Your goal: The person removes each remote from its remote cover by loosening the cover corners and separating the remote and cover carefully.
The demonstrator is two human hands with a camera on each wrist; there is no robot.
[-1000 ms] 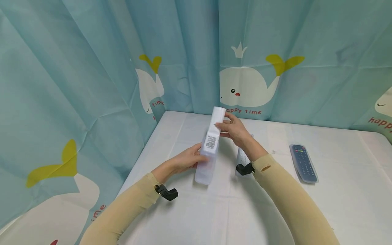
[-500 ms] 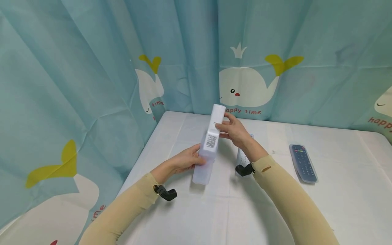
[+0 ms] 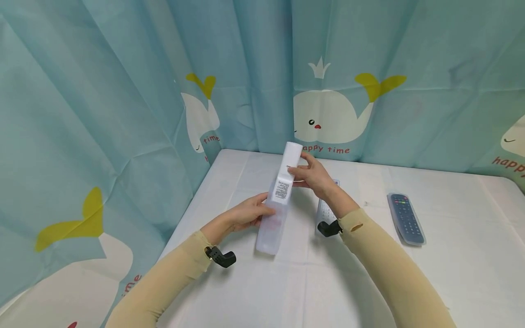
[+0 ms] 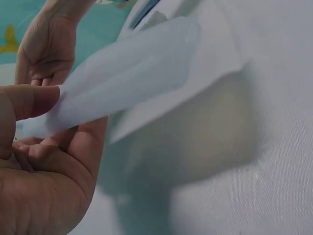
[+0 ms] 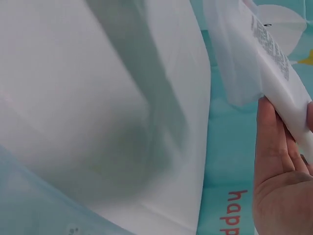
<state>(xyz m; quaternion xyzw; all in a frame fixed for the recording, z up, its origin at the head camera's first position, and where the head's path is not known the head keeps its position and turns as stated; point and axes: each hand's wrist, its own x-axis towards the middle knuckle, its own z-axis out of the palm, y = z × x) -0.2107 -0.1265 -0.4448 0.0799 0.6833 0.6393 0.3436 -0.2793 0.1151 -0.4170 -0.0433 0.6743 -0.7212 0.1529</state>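
My left hand (image 3: 245, 213) pinches a translucent sleeve (image 3: 270, 236) between thumb and fingers, above the white table. My right hand (image 3: 315, 176) grips the upper part of a white remote control (image 3: 292, 156), whose back with a printed label faces up. The remote's lower part lies in the sleeve's upper end; its upper part sticks out. In the left wrist view, the free end of the sleeve (image 4: 137, 68) points away from the thumb and looks hollow. The right wrist view has the fingers under the remote (image 5: 286, 95), near the sleeve's edge.
A light remote (image 3: 326, 212) in a clear cover lies on the table (image 3: 254, 291), partly hidden under my right wrist. Farther right is a dark remote (image 3: 406, 218) in a clear cover. A blue curtain (image 3: 246, 68) hangs behind and to the left.
The sleeve's lower end has swung slightly left and toward me, and my left hand has shifted a little left with it. The remote's top end rose slightly, then came back down.
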